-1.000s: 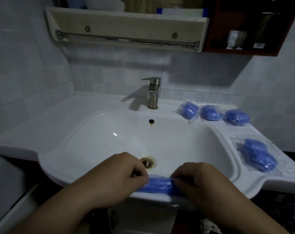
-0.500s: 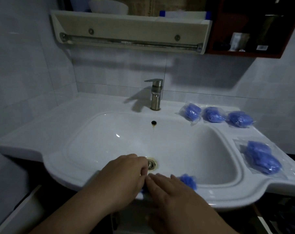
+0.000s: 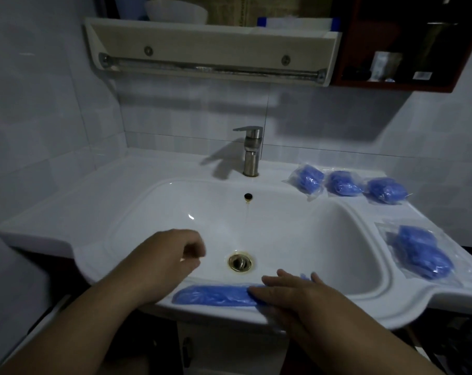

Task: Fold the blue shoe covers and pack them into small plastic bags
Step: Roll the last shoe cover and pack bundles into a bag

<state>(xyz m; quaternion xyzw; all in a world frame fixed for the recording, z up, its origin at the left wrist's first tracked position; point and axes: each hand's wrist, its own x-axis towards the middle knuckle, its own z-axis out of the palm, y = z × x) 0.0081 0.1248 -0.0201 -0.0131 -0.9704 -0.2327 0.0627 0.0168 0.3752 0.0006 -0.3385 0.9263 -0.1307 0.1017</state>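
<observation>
Since the last look, left hand (image 3: 170, 262) has lifted off the front rim and drifted out over the basin. The blue shoe cover (image 3: 213, 295) it was hiding now shows as a long flattened strip along the near rim of the sink (image 3: 378, 301). Left hand: fingers loosely curled, nothing in them as far as the blur lets me tell. Right hand (image 3: 297, 293): flat, fingers (image 3: 259, 292) straight and spread, pressing down on the strip's right end, with a bit of blue poking out past the fingertips on the basin side. Handling notes: thin film, next to no weight, limp. I doubt it will keep a crease unless held down, and trapped air would likely puff it back up (hence the flat palm). Glazed rim looks slick, so the strip could slide toward the drain (image 3: 239, 262) if I ease off. Best hold, I reckon: keep the right end pinned, pinch the free left end between thumb and forefinger, and bring it over. The elastic edge is probably the firmest place to pinch, though I can't make it out. Filled plastic bags (image 3: 343, 184) sit three in a row on the back right ledge, with a larger bag (image 3: 421, 251) nearer me, all well apart from the work.
</observation>
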